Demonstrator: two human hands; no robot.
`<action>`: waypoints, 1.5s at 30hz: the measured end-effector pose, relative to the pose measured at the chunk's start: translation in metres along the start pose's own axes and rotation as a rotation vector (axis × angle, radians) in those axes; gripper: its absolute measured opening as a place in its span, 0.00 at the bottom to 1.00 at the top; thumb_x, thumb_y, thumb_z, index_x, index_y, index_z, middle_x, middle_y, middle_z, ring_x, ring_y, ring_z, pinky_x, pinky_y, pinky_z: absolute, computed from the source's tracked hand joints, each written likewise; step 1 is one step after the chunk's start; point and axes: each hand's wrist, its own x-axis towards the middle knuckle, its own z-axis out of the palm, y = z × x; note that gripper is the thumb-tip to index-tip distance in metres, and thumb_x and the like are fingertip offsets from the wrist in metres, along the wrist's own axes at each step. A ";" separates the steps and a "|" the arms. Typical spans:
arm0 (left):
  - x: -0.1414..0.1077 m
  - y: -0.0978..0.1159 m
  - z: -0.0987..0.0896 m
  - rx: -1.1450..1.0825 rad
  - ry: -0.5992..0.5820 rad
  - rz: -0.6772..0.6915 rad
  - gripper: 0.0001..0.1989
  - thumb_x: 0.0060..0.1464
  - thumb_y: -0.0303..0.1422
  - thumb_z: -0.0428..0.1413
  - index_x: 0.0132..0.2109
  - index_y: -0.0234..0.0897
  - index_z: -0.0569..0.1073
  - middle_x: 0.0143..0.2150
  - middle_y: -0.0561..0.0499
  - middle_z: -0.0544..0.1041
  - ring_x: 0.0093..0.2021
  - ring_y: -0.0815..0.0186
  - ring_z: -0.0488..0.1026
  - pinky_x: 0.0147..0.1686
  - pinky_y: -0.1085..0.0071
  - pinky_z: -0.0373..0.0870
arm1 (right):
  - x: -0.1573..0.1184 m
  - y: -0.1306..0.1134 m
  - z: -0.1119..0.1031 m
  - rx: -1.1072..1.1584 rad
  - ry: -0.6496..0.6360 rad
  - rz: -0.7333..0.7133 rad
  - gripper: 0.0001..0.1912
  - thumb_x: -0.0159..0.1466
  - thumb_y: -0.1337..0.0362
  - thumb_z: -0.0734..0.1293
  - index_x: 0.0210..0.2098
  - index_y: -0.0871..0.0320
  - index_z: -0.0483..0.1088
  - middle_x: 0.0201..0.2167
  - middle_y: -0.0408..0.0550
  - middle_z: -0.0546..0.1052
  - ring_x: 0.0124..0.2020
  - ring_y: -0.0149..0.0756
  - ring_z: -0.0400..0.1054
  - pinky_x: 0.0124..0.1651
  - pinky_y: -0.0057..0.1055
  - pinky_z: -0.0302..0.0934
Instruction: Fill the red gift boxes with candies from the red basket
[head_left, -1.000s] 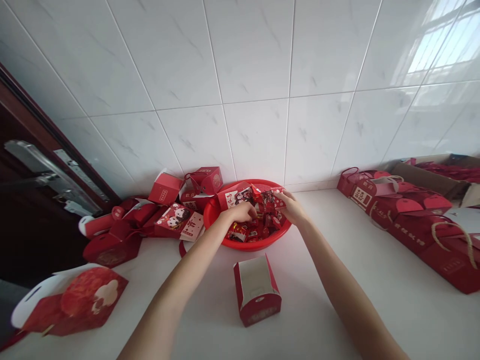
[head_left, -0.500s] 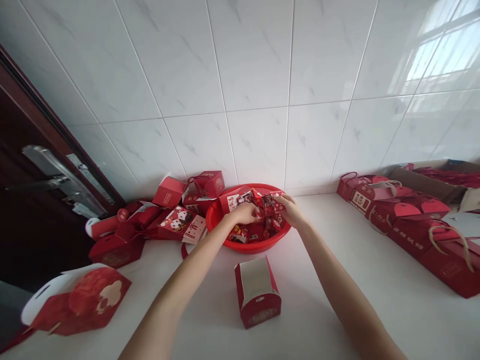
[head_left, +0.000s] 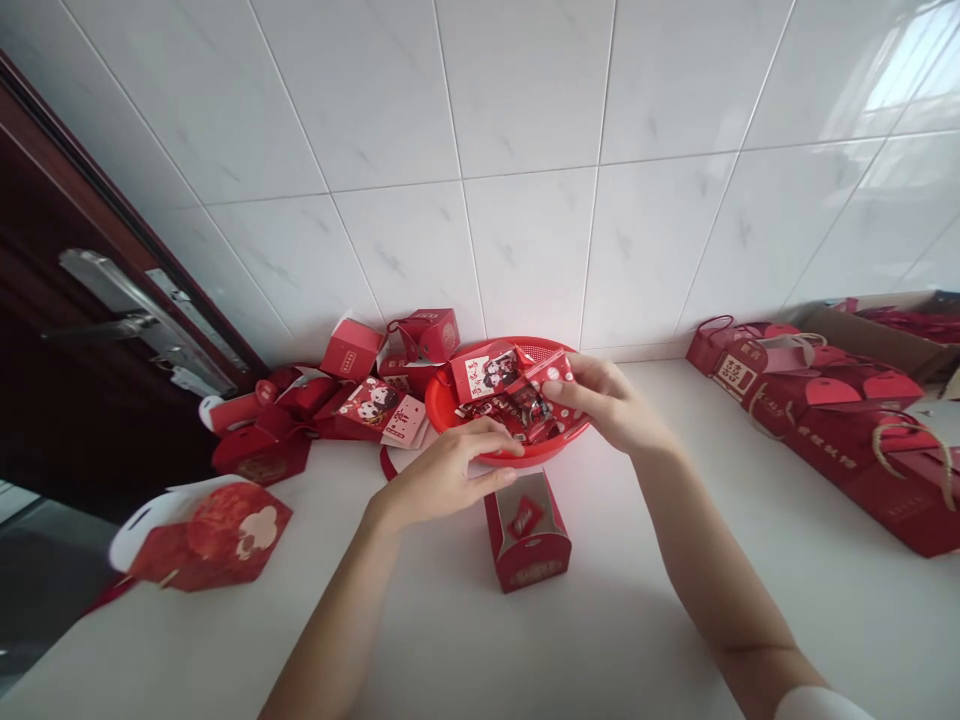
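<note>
A small red box [head_left: 531, 560] stands open on the white table, with a red wrapped candy [head_left: 525, 517] over its opening. My left hand [head_left: 450, 470] is just left of and above this box, fingers apart, nothing in it. Behind it is a red plastic basket [head_left: 441, 405] of wrapped sweets and a printed carton [head_left: 486, 372]. At the basket's right side my right hand [head_left: 611, 405] pinches a red packet with white dots [head_left: 562, 372].
Red gift boxes [head_left: 352, 348] lie piled at the left beside a dark door [head_left: 82, 400]. An open red box [head_left: 225, 535] sits nearer. Handled red boxes [head_left: 840, 440] line the right, before a cardboard box [head_left: 847, 325]. A tiled wall rises behind.
My left hand has come out of the basket toward the small box, where a red candy now shows. My right hand has lifted the dotted packet slightly. The view has shifted.
</note>
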 end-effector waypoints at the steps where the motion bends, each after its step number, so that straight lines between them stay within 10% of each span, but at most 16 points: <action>1: -0.003 0.000 0.000 0.048 -0.019 -0.019 0.12 0.62 0.41 0.56 0.44 0.44 0.81 0.50 0.49 0.77 0.49 0.60 0.75 0.52 0.66 0.69 | -0.002 -0.001 0.003 -0.049 -0.025 -0.002 0.14 0.61 0.51 0.72 0.39 0.55 0.76 0.32 0.45 0.77 0.36 0.38 0.72 0.40 0.33 0.67; 11: -0.004 -0.012 0.004 0.097 -0.157 -0.230 0.13 0.56 0.38 0.54 0.26 0.39 0.70 0.24 0.56 0.68 0.26 0.67 0.65 0.28 0.72 0.60 | -0.007 0.002 0.024 -0.353 -0.215 -0.004 0.14 0.67 0.55 0.66 0.28 0.56 0.66 0.23 0.39 0.65 0.24 0.28 0.56 0.26 0.27 0.52; 13: -0.002 -0.018 0.003 0.051 -0.175 -0.250 0.03 0.50 0.31 0.55 0.30 0.39 0.71 0.24 0.57 0.68 0.26 0.67 0.67 0.28 0.73 0.61 | -0.006 0.007 0.027 -0.416 -0.243 0.012 0.13 0.66 0.57 0.65 0.28 0.56 0.66 0.23 0.39 0.64 0.24 0.28 0.55 0.26 0.27 0.51; 31: -0.001 -0.036 -0.006 -0.124 -0.256 -0.151 0.15 0.45 0.27 0.58 0.43 0.38 0.78 0.37 0.53 0.77 0.37 0.65 0.74 0.37 0.72 0.72 | -0.004 0.030 0.034 -0.823 -0.279 0.092 0.20 0.64 0.71 0.62 0.19 0.55 0.51 0.16 0.36 0.56 0.19 0.25 0.45 0.22 0.28 0.40; 45: -0.003 -0.037 -0.009 -0.156 -0.311 -0.194 0.27 0.48 0.29 0.59 0.57 0.39 0.76 0.47 0.48 0.77 0.42 0.64 0.74 0.42 0.69 0.73 | -0.007 0.009 0.025 -0.917 -0.279 0.173 0.08 0.67 0.67 0.64 0.40 0.58 0.76 0.26 0.43 0.75 0.26 0.29 0.64 0.30 0.27 0.51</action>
